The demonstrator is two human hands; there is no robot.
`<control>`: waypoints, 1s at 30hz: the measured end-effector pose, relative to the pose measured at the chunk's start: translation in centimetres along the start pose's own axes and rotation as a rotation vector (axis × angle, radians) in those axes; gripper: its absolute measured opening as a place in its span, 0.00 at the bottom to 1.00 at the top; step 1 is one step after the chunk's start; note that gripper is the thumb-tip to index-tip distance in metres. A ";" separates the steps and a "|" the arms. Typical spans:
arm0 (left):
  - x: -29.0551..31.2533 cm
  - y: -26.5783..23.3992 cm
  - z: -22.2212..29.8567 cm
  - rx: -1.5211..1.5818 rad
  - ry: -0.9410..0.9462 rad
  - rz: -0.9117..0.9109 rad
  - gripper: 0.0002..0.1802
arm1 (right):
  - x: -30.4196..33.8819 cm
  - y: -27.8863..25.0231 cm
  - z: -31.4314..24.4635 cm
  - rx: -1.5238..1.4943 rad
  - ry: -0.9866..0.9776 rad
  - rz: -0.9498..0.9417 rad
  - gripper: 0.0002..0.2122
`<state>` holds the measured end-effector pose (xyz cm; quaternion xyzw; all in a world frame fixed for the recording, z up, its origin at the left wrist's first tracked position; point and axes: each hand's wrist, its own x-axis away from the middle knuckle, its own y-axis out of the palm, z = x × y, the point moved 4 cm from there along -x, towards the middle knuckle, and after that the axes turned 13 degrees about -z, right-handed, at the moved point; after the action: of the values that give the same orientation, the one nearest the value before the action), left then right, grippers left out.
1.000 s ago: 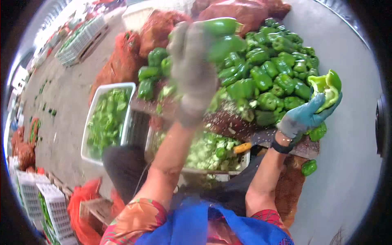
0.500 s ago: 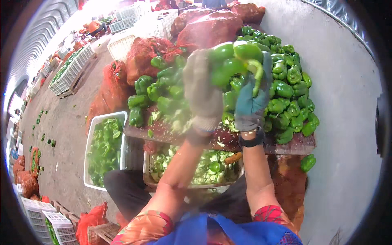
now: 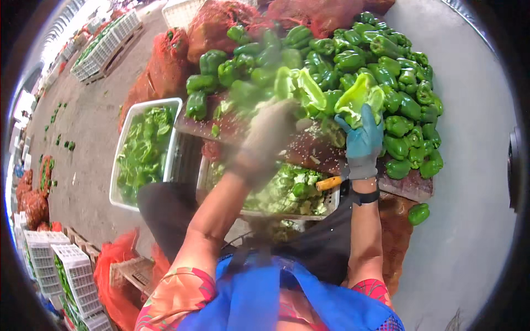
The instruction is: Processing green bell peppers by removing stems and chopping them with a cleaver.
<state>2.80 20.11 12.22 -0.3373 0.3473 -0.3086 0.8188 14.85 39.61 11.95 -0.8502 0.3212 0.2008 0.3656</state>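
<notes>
My left hand (image 3: 271, 126), in a beige glove and blurred by motion, is closed on a torn-open bell pepper half (image 3: 311, 91) whose pale inside faces up. In the teal-palmed glove, my right hand (image 3: 364, 135) holds another bell pepper half (image 3: 359, 99), hollow side showing. Both hands are over a dark red board (image 3: 397, 185) scattered with seeds and scraps. Whole green bell peppers (image 3: 408, 99) are heaped behind and to the right of them. An orange handle (image 3: 329, 183), likely a knife's, sticks out beside my right wrist; its blade is not visible.
A white crate (image 3: 117, 176) of opened peppers stands at the left. Between my knees, a tray (image 3: 330, 205) holds cores and scraps. Red mesh sacks (image 3: 221, 30) stand behind the heap. One loose pepper (image 3: 418, 214) lies right of the board. Stacked crates (image 3: 80, 270) are at lower left.
The pepper my hands held together is now in two opened parts, one in each hand. The hands have moved apart and lower over the board.
</notes>
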 end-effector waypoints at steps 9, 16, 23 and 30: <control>6.6 -1.0 -2.4 0.530 -0.119 -0.085 0.21 | 4.1 6.5 2.4 -0.445 0.175 -0.223 0.18; 10.3 -4.1 -3.0 1.501 -0.071 0.054 0.34 | 4.9 13.3 -0.8 -0.236 0.073 -0.356 0.20; 13.5 -5.0 -5.3 0.779 -0.170 0.025 0.12 | 7.0 16.9 -6.3 -0.565 0.332 -0.521 0.22; 18.7 -15.1 -13.7 0.205 -0.374 0.188 0.13 | 5.5 18.1 -16.6 -0.736 0.229 -0.748 0.31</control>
<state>-1.30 -7.16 9.81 -0.2699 0.1861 -0.1967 0.9240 8.01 15.48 10.68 -0.9950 -0.0573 0.0623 0.0527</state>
